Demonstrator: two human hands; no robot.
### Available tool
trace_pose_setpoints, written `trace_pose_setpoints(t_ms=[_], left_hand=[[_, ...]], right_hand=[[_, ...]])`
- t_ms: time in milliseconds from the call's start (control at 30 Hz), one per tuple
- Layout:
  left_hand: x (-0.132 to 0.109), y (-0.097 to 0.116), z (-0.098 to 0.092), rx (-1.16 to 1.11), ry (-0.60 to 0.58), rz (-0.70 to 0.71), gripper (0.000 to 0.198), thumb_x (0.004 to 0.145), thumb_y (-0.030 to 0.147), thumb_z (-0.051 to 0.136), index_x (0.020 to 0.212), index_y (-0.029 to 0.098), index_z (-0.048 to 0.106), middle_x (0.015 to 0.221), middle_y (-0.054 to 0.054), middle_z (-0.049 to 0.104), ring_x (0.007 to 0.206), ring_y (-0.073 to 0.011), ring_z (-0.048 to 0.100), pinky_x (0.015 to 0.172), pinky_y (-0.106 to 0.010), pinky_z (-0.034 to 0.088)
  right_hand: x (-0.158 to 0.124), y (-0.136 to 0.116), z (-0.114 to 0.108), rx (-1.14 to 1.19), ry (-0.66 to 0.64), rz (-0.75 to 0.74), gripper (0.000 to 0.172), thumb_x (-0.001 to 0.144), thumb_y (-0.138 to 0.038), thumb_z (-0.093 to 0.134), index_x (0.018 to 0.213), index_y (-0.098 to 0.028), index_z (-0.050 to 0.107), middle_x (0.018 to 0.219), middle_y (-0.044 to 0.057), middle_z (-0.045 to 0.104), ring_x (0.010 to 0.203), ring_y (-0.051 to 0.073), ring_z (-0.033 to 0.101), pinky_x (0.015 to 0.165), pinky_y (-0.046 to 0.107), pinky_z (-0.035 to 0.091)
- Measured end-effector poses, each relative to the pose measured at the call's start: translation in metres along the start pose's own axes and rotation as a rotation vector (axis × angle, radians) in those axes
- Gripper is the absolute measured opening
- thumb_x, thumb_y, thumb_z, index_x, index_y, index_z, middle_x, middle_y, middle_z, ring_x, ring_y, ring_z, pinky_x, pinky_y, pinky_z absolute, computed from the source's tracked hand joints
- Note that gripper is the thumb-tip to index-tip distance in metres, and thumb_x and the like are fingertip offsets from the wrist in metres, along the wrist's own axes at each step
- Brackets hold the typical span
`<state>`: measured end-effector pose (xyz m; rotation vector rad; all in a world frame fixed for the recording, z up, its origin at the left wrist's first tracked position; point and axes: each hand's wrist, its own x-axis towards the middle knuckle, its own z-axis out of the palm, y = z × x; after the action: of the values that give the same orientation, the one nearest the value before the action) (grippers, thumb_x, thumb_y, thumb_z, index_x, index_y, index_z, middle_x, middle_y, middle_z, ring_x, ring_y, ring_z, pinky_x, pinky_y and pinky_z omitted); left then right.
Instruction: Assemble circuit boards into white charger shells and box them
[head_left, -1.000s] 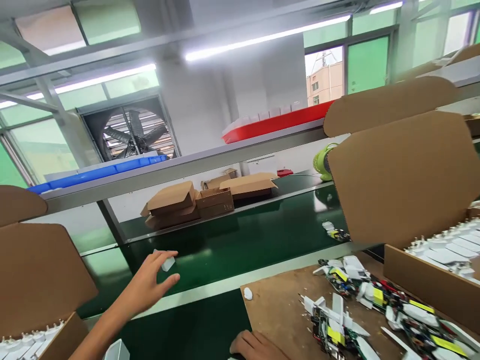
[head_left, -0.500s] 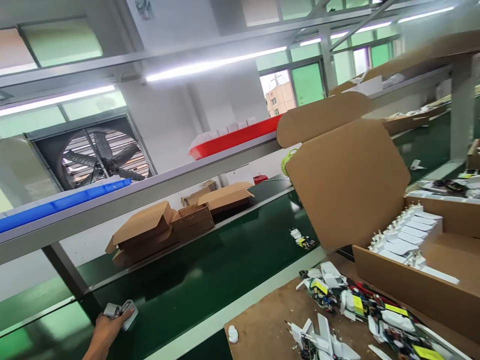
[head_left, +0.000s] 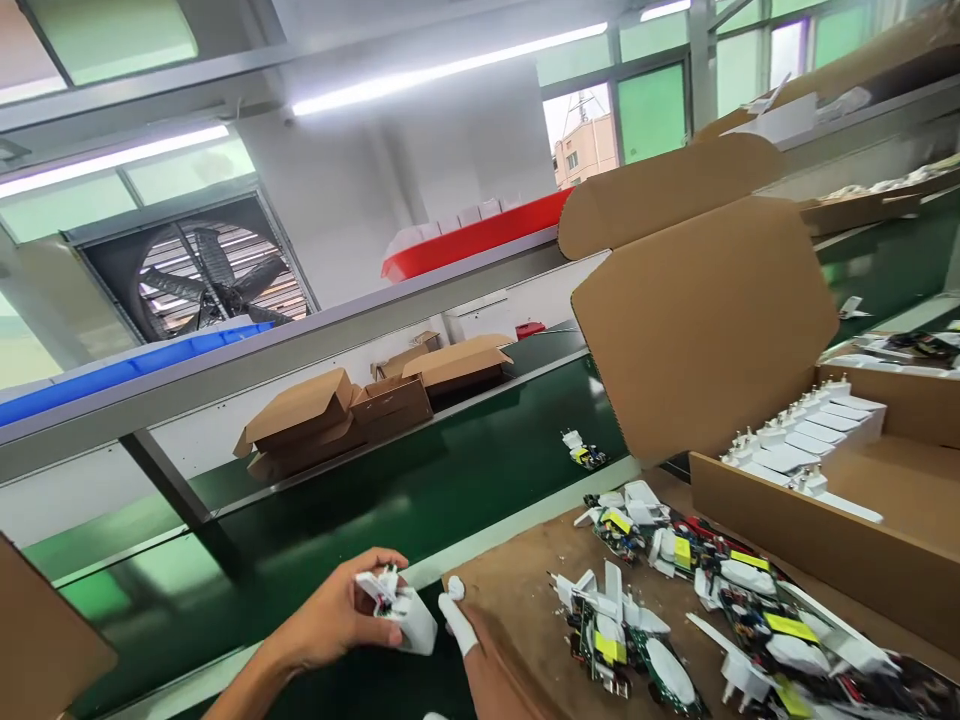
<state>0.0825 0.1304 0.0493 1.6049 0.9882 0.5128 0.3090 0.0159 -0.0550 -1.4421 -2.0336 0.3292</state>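
Note:
My left hand [head_left: 330, 622] is closed around a white charger housing [head_left: 401, 612] with a small circuit board showing at its top, held just above the green belt's near edge. My right hand [head_left: 487, 665] shows only in part at the bottom edge, one finger in a white finger cot [head_left: 455, 620] raised right beside the housing. I cannot see the other fingers of that hand. Loose white charger shells and circuit boards [head_left: 637, 640] lie on the brown board to the right.
A green conveyor belt [head_left: 420, 490] runs across in front. An open cardboard box [head_left: 825, 520] of white chargers stands at right, its lid up. Small brown boxes [head_left: 352, 405] sit behind the belt. One stray part [head_left: 581, 450] lies on the belt. Red and blue trays rest on the shelf above.
My left hand took a charger housing from the belt and drew it back toward me. My right hand's covered finger has come up beside it. The view swung right and down.

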Motion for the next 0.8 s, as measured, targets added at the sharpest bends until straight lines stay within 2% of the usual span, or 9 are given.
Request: trace_pose_setpoints(t_ms=[100, 167, 300, 400, 467, 567, 667, 733, 800], left_hand=[[-0.025, 0.003, 0.027, -0.028, -0.145, 0.019, 0.068, 0.054, 0.04, 0.104, 0.11, 0.019, 0.071, 0.109, -0.006, 0.073, 0.091, -0.0213, 0.068, 0.082, -0.034, 0.052], [-0.04, 0.006, 0.032, -0.018, -0.173, 0.034, 0.061, 0.061, 0.04, 0.102, 0.111, 0.019, 0.073, 0.117, -0.008, 0.072, 0.092, -0.0204, 0.067, 0.085, -0.034, 0.052], [-0.064, 0.014, 0.026, 0.075, -0.162, 0.096, 0.06, 0.069, 0.041, 0.099, 0.119, 0.019, 0.075, 0.122, -0.009, 0.073, 0.099, -0.0219, 0.065, 0.088, -0.033, 0.049], [-0.078, 0.013, 0.028, 0.093, -0.118, 0.154, 0.039, 0.079, 0.047, 0.091, 0.099, 0.017, 0.078, 0.116, -0.011, 0.073, 0.102, -0.0246, 0.068, 0.087, -0.034, 0.05], [-0.084, 0.01, 0.035, 0.163, -0.049, 0.212, 0.03, 0.082, 0.042, 0.088, 0.085, 0.017, 0.074, 0.116, -0.011, 0.071, 0.105, -0.0255, 0.069, 0.091, -0.035, 0.051], [-0.091, 0.008, 0.048, 0.325, 0.037, 0.277, 0.024, 0.082, 0.032, 0.085, 0.079, 0.018, 0.067, 0.121, -0.011, 0.07, 0.107, -0.0254, 0.07, 0.088, -0.033, 0.051], [-0.096, 0.011, 0.058, 0.406, 0.06, 0.291, 0.027, 0.079, 0.029, 0.086, 0.078, 0.019, 0.061, 0.122, -0.01, 0.071, 0.103, -0.0238, 0.07, 0.081, -0.029, 0.052], [-0.1, 0.014, 0.062, 0.445, 0.039, 0.288, 0.027, 0.078, 0.027, 0.087, 0.081, 0.02, 0.062, 0.125, -0.009, 0.069, 0.103, -0.0224, 0.069, 0.085, -0.029, 0.052], [-0.104, 0.014, 0.065, 0.507, -0.006, 0.259, 0.018, 0.081, 0.023, 0.083, 0.086, 0.02, 0.066, 0.135, -0.01, 0.063, 0.1, -0.0205, 0.067, 0.088, -0.03, 0.053]], right_hand=[[-0.005, -0.014, -0.004, 0.0, -0.079, 0.17, 0.09, 0.069, -0.046, 0.085, 0.152, -0.031, 0.052, 0.134, 0.015, 0.069, 0.115, 0.047, 0.065, 0.101, 0.061, 0.051], [-0.005, -0.026, -0.008, 0.039, -0.132, 0.197, 0.092, 0.065, -0.041, 0.083, 0.151, -0.03, 0.053, 0.132, 0.016, 0.07, 0.113, 0.048, 0.064, 0.101, 0.068, 0.049], [-0.001, -0.043, -0.019, 0.194, -0.211, 0.107, 0.091, 0.063, -0.028, 0.077, 0.151, -0.024, 0.053, 0.131, 0.014, 0.068, 0.114, 0.038, 0.065, 0.098, 0.05, 0.053], [0.0, -0.051, -0.023, 0.239, -0.218, 0.143, 0.066, 0.066, -0.021, 0.071, 0.131, -0.02, 0.066, 0.115, 0.01, 0.072, 0.099, 0.028, 0.068, 0.086, 0.037, 0.053], [0.0, -0.054, -0.022, 0.248, -0.21, 0.163, 0.059, 0.07, -0.022, 0.069, 0.128, -0.018, 0.067, 0.107, 0.009, 0.073, 0.091, 0.025, 0.068, 0.08, 0.034, 0.052], [-0.001, -0.054, -0.02, 0.335, -0.236, 0.181, 0.077, 0.07, -0.028, 0.076, 0.143, -0.016, 0.057, 0.115, 0.01, 0.072, 0.098, 0.027, 0.067, 0.085, 0.035, 0.052], [0.001, -0.047, -0.021, 0.472, -0.37, 0.156, 0.103, 0.058, -0.028, 0.086, 0.152, -0.018, 0.047, 0.122, 0.008, 0.071, 0.104, 0.028, 0.066, 0.09, 0.035, 0.052], [0.002, -0.041, -0.021, 0.525, -0.429, 0.11, 0.108, 0.056, -0.025, 0.087, 0.155, -0.021, 0.044, 0.119, 0.005, 0.072, 0.102, 0.026, 0.066, 0.088, 0.034, 0.052], [0.001, -0.039, -0.022, 0.53, -0.412, 0.092, 0.106, 0.058, -0.024, 0.087, 0.154, -0.022, 0.044, 0.116, 0.003, 0.072, 0.101, 0.025, 0.066, 0.088, 0.033, 0.052]])
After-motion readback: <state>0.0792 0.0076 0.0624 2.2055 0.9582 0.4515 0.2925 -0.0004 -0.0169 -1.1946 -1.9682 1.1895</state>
